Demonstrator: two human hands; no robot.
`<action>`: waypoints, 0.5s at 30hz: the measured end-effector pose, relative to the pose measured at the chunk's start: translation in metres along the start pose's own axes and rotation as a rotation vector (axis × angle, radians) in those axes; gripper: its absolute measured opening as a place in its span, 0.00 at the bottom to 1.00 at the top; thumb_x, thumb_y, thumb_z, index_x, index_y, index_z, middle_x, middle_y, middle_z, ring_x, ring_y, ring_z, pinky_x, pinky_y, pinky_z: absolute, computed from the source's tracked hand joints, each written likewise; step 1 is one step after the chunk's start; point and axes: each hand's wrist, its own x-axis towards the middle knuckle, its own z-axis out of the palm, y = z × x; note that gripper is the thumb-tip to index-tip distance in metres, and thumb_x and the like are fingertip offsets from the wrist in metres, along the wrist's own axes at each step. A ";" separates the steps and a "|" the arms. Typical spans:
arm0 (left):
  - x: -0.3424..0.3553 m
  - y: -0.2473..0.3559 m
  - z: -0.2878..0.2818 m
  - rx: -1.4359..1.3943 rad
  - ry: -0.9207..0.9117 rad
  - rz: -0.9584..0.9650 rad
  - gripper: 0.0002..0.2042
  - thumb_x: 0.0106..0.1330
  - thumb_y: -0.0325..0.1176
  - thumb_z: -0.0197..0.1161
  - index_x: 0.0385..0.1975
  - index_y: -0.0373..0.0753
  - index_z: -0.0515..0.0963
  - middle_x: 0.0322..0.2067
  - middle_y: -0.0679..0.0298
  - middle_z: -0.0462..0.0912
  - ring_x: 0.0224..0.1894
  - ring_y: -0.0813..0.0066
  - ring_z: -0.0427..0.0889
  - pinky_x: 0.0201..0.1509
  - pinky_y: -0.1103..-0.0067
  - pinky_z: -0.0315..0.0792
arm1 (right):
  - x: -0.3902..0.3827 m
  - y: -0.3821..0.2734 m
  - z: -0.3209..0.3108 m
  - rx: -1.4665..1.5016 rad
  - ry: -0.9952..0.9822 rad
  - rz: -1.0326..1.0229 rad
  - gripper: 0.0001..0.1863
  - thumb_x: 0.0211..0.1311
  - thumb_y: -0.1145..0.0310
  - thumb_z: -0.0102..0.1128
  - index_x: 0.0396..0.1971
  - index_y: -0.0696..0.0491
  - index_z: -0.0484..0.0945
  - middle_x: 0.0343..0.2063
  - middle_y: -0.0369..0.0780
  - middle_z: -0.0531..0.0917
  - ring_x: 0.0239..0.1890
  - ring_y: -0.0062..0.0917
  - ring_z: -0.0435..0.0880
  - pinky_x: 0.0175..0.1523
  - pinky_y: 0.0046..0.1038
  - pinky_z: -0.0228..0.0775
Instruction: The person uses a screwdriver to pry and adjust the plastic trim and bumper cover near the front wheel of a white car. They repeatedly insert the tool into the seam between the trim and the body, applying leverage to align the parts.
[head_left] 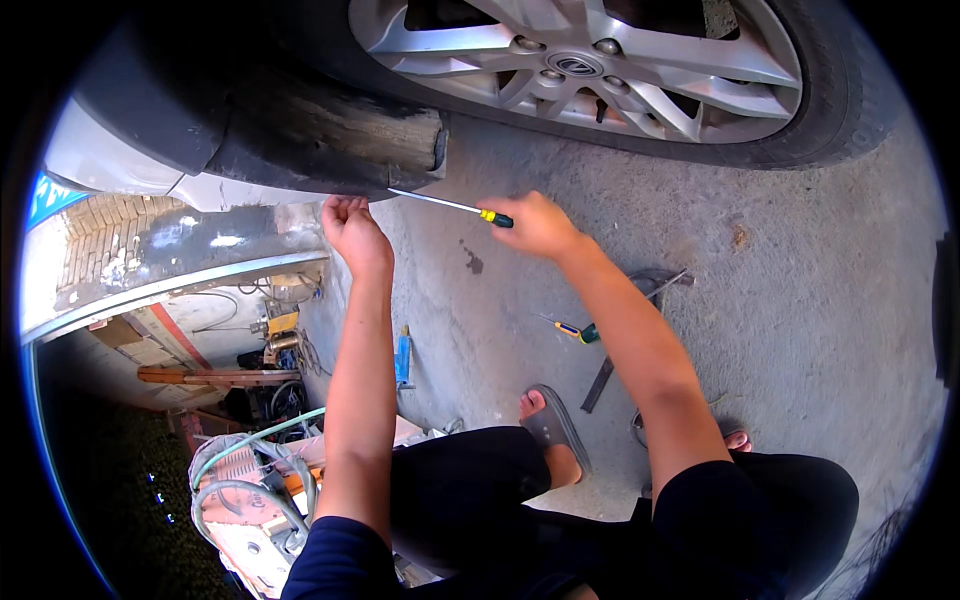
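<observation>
My right hand (530, 225) grips the yellow-and-dark-green handle of a screwdriver (450, 203), whose long shaft reaches left to the lower edge of black plastic trim (290, 150) on a vehicle's bumper (120, 130). Curled fingers of my left hand (352, 228) hold that lower edge, just left of the blade; their tips are partly hidden. A scraped, dirty strip runs along the trim beside a tire (840, 120) with a silver wheel (530, 60). Below my hands, another screwdriver (568, 330) and dark metal bars (598, 385) lie on the concrete floor (800, 280), partly behind my right forearm.
A blue tool (404, 357) lies left of my sandaled feet (550, 430). At the lower left stands a machine with coiled hoses (245, 500). Cables and boards (220, 376) sit against the wall beside a metal-edged opening (150, 292).
</observation>
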 end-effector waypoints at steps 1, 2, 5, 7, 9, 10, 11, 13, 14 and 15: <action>-0.003 0.003 0.003 -0.012 0.025 -0.001 0.15 0.65 0.11 0.45 0.49 0.32 0.69 0.46 0.61 0.77 0.48 0.75 0.77 0.61 0.76 0.71 | 0.002 0.002 -0.001 -0.004 -0.011 -0.009 0.22 0.56 0.65 0.66 0.54 0.40 0.83 0.32 0.46 0.88 0.34 0.45 0.87 0.42 0.42 0.81; -0.004 0.001 0.004 -0.035 0.038 0.010 0.15 0.66 0.11 0.45 0.49 0.33 0.69 0.46 0.61 0.77 0.48 0.74 0.76 0.60 0.75 0.71 | 0.004 0.005 -0.001 -0.009 -0.021 -0.017 0.23 0.56 0.65 0.65 0.55 0.39 0.82 0.32 0.45 0.88 0.35 0.45 0.87 0.42 0.44 0.80; 0.000 -0.007 0.004 -0.056 0.083 0.050 0.15 0.66 0.11 0.45 0.48 0.35 0.70 0.45 0.62 0.76 0.46 0.74 0.75 0.55 0.75 0.70 | 0.010 0.007 -0.001 -0.006 -0.028 -0.028 0.22 0.56 0.64 0.66 0.53 0.40 0.82 0.32 0.45 0.88 0.34 0.45 0.87 0.42 0.44 0.81; 0.005 -0.011 0.002 -0.007 0.116 0.079 0.15 0.64 0.11 0.45 0.46 0.35 0.71 0.44 0.63 0.76 0.42 0.76 0.74 0.51 0.78 0.70 | 0.012 0.009 0.000 -0.020 -0.035 -0.037 0.21 0.56 0.64 0.66 0.52 0.40 0.83 0.32 0.45 0.88 0.34 0.45 0.87 0.41 0.44 0.80; 0.006 -0.018 0.003 -0.031 0.105 0.098 0.16 0.62 0.10 0.44 0.44 0.35 0.72 0.41 0.64 0.76 0.39 0.78 0.73 0.46 0.80 0.69 | 0.011 0.011 0.002 -0.014 -0.023 -0.043 0.21 0.55 0.63 0.67 0.51 0.41 0.83 0.31 0.45 0.88 0.33 0.45 0.87 0.41 0.44 0.80; 0.008 -0.017 0.006 -0.048 0.100 0.115 0.16 0.61 0.10 0.44 0.43 0.35 0.72 0.40 0.64 0.76 0.37 0.78 0.72 0.44 0.81 0.69 | 0.012 0.013 0.002 -0.003 -0.004 -0.053 0.21 0.55 0.63 0.67 0.51 0.41 0.84 0.31 0.45 0.88 0.33 0.45 0.87 0.41 0.44 0.80; 0.009 -0.017 0.008 -0.050 0.099 0.112 0.16 0.61 0.10 0.44 0.42 0.34 0.72 0.39 0.64 0.76 0.37 0.79 0.72 0.43 0.81 0.69 | 0.013 0.016 0.003 0.008 0.013 -0.063 0.21 0.55 0.63 0.67 0.51 0.41 0.84 0.31 0.46 0.88 0.33 0.45 0.87 0.41 0.43 0.80; 0.010 -0.018 0.007 -0.055 0.107 0.110 0.15 0.60 0.10 0.43 0.41 0.34 0.72 0.36 0.65 0.76 0.35 0.79 0.72 0.41 0.82 0.68 | 0.011 0.018 0.008 -0.006 0.013 -0.056 0.21 0.54 0.63 0.68 0.51 0.42 0.84 0.32 0.46 0.88 0.33 0.45 0.87 0.41 0.43 0.80; 0.011 -0.019 0.006 -0.076 0.107 0.124 0.15 0.60 0.10 0.43 0.41 0.34 0.72 0.36 0.65 0.76 0.35 0.79 0.72 0.40 0.82 0.68 | 0.010 0.017 0.011 -0.013 0.010 -0.056 0.21 0.54 0.63 0.68 0.50 0.42 0.84 0.32 0.46 0.88 0.33 0.45 0.87 0.41 0.43 0.80; 0.011 -0.021 0.004 -0.097 0.108 0.137 0.15 0.60 0.11 0.43 0.41 0.33 0.72 0.36 0.65 0.76 0.35 0.79 0.72 0.40 0.82 0.68 | 0.007 0.016 0.014 0.003 0.028 -0.051 0.20 0.54 0.63 0.68 0.50 0.43 0.84 0.32 0.47 0.88 0.33 0.45 0.87 0.42 0.43 0.81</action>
